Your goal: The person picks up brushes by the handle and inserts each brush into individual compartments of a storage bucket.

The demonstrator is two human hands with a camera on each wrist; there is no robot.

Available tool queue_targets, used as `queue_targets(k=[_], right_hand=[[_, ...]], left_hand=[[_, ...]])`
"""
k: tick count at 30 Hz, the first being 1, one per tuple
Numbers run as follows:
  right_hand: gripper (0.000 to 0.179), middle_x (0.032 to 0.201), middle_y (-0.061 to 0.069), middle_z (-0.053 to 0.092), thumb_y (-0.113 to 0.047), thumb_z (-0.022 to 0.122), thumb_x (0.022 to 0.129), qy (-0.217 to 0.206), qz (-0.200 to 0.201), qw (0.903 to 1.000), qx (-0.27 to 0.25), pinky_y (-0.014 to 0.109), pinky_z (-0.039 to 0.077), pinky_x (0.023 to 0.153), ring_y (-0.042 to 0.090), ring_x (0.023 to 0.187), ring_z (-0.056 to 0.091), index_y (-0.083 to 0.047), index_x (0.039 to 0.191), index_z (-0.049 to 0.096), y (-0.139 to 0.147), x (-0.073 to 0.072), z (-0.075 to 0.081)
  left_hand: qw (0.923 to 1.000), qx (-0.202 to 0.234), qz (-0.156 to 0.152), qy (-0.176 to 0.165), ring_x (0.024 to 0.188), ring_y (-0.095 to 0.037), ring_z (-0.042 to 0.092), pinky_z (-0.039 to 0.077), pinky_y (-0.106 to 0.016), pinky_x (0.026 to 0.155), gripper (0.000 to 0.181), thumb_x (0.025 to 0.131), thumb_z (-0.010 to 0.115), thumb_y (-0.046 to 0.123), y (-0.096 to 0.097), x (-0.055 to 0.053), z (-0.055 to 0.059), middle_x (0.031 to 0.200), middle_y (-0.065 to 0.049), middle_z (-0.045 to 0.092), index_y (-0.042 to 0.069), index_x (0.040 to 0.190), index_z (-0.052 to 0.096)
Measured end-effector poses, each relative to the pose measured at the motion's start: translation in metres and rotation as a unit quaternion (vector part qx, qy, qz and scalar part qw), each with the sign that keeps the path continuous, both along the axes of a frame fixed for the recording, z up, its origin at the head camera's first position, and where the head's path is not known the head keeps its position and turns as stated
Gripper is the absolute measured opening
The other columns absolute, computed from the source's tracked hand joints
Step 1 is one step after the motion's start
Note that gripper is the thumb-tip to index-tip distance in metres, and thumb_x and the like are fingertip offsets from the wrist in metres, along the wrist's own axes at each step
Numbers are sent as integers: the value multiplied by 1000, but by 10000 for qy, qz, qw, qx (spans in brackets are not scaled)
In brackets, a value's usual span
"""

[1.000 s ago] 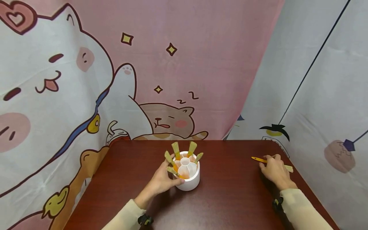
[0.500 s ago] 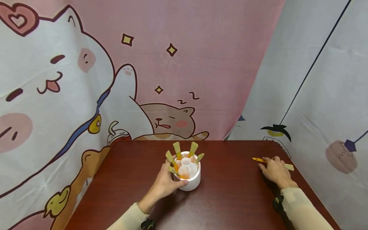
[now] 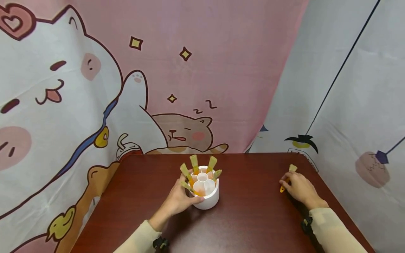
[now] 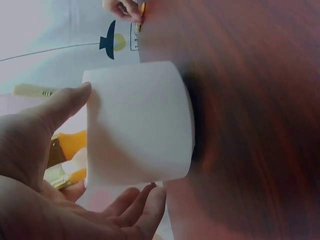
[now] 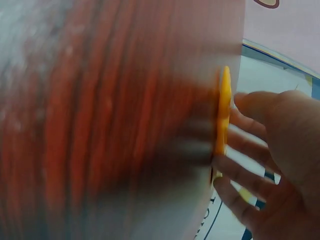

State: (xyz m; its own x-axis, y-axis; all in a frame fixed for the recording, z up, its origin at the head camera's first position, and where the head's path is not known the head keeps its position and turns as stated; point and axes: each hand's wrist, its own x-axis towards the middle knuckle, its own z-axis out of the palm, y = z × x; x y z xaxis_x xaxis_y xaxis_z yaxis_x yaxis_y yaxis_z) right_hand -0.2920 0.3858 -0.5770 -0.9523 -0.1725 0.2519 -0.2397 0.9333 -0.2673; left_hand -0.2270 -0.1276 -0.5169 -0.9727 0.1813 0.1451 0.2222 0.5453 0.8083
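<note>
A white round brush holder (image 3: 212, 201) stands on the table, divided at the top into petal-shaped compartments. Several flat paintbrushes (image 3: 194, 162) with orange handles lean in it, bristles up. My left hand (image 3: 177, 199) grips the holder from the left, thumb on its near rim; in the left wrist view, the fingers reach round the white wall (image 4: 137, 120). At the table's right side, my right hand (image 3: 300, 189) pinches a loose paintbrush (image 3: 293, 168), its pale bristles pointing away and its orange handle (image 5: 224, 105) at the thumb and fingers. The fingers hide the brush's middle.
The dark red-brown table (image 3: 246, 218) spans the space between the hands. Its right edge (image 3: 341, 205) runs close by the right forearm. Behind hangs a pink curtain (image 3: 240, 70) with cartoon animals, and a pale one (image 3: 341, 105) is at the right.
The loose paintbrush has turned under the right hand: its bristles pointed right and its handle left, and now the bristles point away and the handle nearer. The left hand and holder stay put.
</note>
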Motion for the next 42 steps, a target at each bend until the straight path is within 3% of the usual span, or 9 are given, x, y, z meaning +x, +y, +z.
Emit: queue_targets(k=[3, 7, 16, 22, 28, 32, 37, 40, 42], right_hand=[[9, 89, -3, 71, -20, 83, 94, -52, 212, 9998, 12, 43, 54, 71, 15, 77, 63, -16, 97, 75, -2, -1, 3], [10, 93, -3, 74, -13, 84, 92, -168, 412, 9990, 12, 37, 53, 68, 11, 76, 61, -17, 98, 76, -4, -1, 8], [11, 96, 3, 77, -13, 82, 93, -60, 416, 9990, -165, 28, 48, 58, 10, 72, 62, -15, 104, 78, -8, -5, 17], [35, 108, 20, 70, -25, 78, 98, -231, -321, 9988, -292, 44, 54, 63, 28, 82, 67, -1, 121, 70, -11, -11, 16], [56, 118, 37, 61, -34, 71, 101, -535, -1002, 9919, -565, 58, 56, 68, 46, 88, 66, 13, 130, 62, -14, -16, 11], [49, 109, 33, 63, -36, 69, 102, -607, -1208, 9888, -625, 52, 52, 60, 43, 79, 64, 10, 118, 67, -15, -19, 7], [36, 83, 16, 59, -38, 68, 103, -883, -1432, 9828, -765, 40, 41, 51, 29, 64, 56, -6, 86, 64, -18, -23, 6], [33, 83, 15, 61, -35, 67, 103, -1092, -1521, 9787, -844, 39, 42, 51, 29, 66, 58, -8, 85, 68, -18, -24, 6], [29, 91, 20, 67, -32, 67, 103, -1181, -1564, 9767, -870, 41, 44, 53, 32, 70, 61, -6, 94, 73, -18, -25, 6]], left_hand=[[9996, 154, -233, -107, 141, -34, 56, 42, -61, 117, 111, 72, 102, 30, -4, -4, 1, 152, -16, 55, 20, 162, 37], [9977, 373, -476, -313, 143, -32, 55, 39, -60, 120, 110, 74, 101, 24, -8, -8, 1, 154, -12, 56, 17, 163, 37], [9971, 378, -495, -431, 146, -34, 53, 37, -65, 121, 113, 76, 100, 24, -12, -9, 3, 160, -11, 52, 21, 167, 33], [9988, 320, -235, -279, 143, -31, 55, 40, -58, 120, 112, 72, 102, 30, -9, -7, 1, 153, -13, 56, 11, 160, 36], [9999, 65, 86, -135, 142, -34, 55, 43, -54, 119, 116, 70, 102, 37, -1, -3, -1, 153, -15, 45, 7, 157, 31], [9990, 101, 410, -123, 141, -34, 55, 44, -53, 117, 114, 68, 103, 37, 6, 3, 0, 154, -12, 40, 8, 154, 34], [9961, 174, 862, -53, 137, -33, 58, 46, -51, 115, 106, 67, 103, 37, 15, 10, 0, 148, -10, 46, 8, 148, 40], [9951, 207, 963, -21, 133, -32, 61, 47, -51, 114, 100, 70, 102, 38, 18, 11, -2, 144, -10, 49, 9, 145, 43], [9950, 178, 979, -27, 132, -32, 61, 47, -52, 113, 97, 72, 100, 39, 18, 12, -4, 143, -10, 51, 10, 144, 44]])
